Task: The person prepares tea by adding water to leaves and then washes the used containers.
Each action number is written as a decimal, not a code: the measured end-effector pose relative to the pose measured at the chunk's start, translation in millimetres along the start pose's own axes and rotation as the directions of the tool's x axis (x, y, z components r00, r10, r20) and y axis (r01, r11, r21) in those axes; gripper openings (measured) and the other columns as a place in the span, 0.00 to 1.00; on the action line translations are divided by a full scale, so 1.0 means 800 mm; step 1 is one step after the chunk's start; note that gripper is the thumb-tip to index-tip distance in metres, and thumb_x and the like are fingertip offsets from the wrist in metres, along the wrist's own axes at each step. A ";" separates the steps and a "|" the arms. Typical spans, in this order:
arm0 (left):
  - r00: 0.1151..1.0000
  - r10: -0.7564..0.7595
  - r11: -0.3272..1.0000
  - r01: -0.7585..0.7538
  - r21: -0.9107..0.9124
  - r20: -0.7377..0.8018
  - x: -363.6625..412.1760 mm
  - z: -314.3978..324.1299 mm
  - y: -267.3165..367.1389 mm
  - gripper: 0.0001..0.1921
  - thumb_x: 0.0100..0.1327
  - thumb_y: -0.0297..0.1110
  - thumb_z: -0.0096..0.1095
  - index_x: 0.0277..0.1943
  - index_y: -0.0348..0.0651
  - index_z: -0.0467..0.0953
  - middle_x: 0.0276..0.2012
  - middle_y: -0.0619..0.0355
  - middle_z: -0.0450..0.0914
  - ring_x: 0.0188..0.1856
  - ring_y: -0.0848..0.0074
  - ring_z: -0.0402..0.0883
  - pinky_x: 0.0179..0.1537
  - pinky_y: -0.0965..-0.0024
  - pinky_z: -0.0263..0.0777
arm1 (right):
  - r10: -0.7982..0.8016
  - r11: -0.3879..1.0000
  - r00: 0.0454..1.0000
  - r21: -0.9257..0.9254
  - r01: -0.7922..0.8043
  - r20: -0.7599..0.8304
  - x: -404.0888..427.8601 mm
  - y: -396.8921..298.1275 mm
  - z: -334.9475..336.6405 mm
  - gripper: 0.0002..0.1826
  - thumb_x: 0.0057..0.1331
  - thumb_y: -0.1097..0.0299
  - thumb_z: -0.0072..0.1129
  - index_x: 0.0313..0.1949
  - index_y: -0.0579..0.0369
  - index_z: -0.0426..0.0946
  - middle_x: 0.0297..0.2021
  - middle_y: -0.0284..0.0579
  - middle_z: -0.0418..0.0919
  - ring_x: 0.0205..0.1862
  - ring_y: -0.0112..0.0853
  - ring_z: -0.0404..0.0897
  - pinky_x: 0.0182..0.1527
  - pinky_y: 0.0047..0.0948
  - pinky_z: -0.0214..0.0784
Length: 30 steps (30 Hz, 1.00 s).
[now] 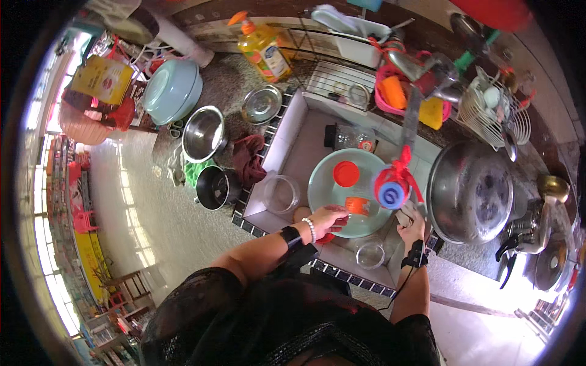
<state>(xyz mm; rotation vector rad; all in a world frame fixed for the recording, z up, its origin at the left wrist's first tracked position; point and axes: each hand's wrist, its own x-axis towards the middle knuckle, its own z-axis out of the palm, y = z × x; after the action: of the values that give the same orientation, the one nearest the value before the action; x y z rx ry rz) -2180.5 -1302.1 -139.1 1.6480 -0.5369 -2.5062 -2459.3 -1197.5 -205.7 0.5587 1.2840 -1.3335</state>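
Over the left rim of a pale green plastic basin (320,183) in the tiled sink, my left hand (326,220) is bent near a clear container with an orange label (358,206); whether it touches the container is unclear. A light-coloured cloth (405,214) is gripped in my right hand (413,225) at the basin's right side. Inside the basin lies a red round lid (346,174). The faucet (410,123), tied with red plastic and ending in a blue piece (391,195), hangs above the basin's right part. Clear plastic jars (281,194) stand in the sink around it.
A large metal pot (471,192) sits right of the sink. On the left counter are a steel bowl (203,134), a dark pot (215,187), a maroon cloth (248,160) and stacked blue basins (173,91). A yellow soap bottle (265,52) and a wire rack (339,82) stand behind.
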 end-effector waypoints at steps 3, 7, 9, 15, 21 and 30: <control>0.997 -0.015 1.000 0.014 0.019 0.071 -0.001 -0.002 0.015 0.07 0.60 0.38 0.61 0.38 0.49 0.75 0.32 0.67 0.78 0.34 0.82 0.76 0.35 0.73 0.69 | 0.006 0.998 0.996 -0.065 -0.012 -0.088 -0.009 -0.003 0.005 0.11 0.56 0.54 0.56 0.36 0.41 0.72 0.29 0.28 0.73 0.28 0.25 0.70 0.25 0.27 0.49; 0.994 0.018 0.999 -0.022 0.037 0.109 -0.018 -0.023 0.048 0.06 0.61 0.38 0.60 0.38 0.50 0.76 0.32 0.68 0.77 0.36 0.81 0.76 0.37 0.74 0.70 | 0.036 0.999 0.998 -0.034 -0.038 -0.053 -0.038 0.029 0.080 0.08 0.55 0.61 0.53 0.35 0.43 0.71 0.29 0.33 0.72 0.29 0.31 0.71 0.28 0.28 0.58; 0.993 0.051 0.997 -0.057 0.045 0.109 -0.027 -0.033 0.065 0.06 0.61 0.38 0.61 0.39 0.50 0.75 0.33 0.68 0.77 0.36 0.82 0.76 0.37 0.75 0.69 | 0.061 0.993 0.993 0.097 -0.071 0.100 -0.044 0.055 0.129 0.13 0.54 0.68 0.49 0.40 0.50 0.69 0.39 0.45 0.74 0.38 0.42 0.75 0.39 0.40 0.71; 0.971 0.238 0.963 -0.239 0.126 0.023 -0.041 -0.062 0.123 0.10 0.60 0.34 0.60 0.44 0.47 0.73 0.39 0.66 0.75 0.41 0.79 0.73 0.42 0.71 0.68 | -0.062 0.985 0.868 -0.107 0.132 0.493 -0.045 0.117 0.278 0.33 0.58 0.73 0.47 0.65 0.51 0.53 0.47 0.55 0.74 0.41 0.42 0.77 0.40 0.36 0.74; 0.646 0.740 0.429 -0.667 0.610 0.186 0.028 -0.103 0.135 0.23 0.53 0.29 0.55 0.54 0.41 0.68 0.41 0.47 0.77 0.43 0.56 0.77 0.45 0.61 0.70 | 0.067 0.896 0.894 -0.420 0.141 0.443 -0.008 0.151 0.367 0.27 0.66 0.64 0.48 0.63 0.57 0.57 0.49 0.53 0.73 0.39 0.34 0.76 0.38 0.30 0.71; 0.734 0.648 0.395 -0.552 0.734 0.202 -0.010 -0.101 0.184 0.37 0.53 0.27 0.46 0.67 0.32 0.46 0.55 0.34 0.68 0.57 0.50 0.68 0.57 0.62 0.62 | -0.118 0.892 0.961 -0.398 0.213 0.250 0.016 0.166 0.394 0.19 0.68 0.53 0.47 0.23 0.51 0.65 0.19 0.35 0.68 0.18 0.25 0.67 0.22 0.26 0.60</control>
<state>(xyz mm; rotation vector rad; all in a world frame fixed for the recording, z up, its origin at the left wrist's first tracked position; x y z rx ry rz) -2120.6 -1456.9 -110.9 1.3265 -1.9857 -1.6441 -2232.0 -1451.0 -172.6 -0.0046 1.4033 -1.1661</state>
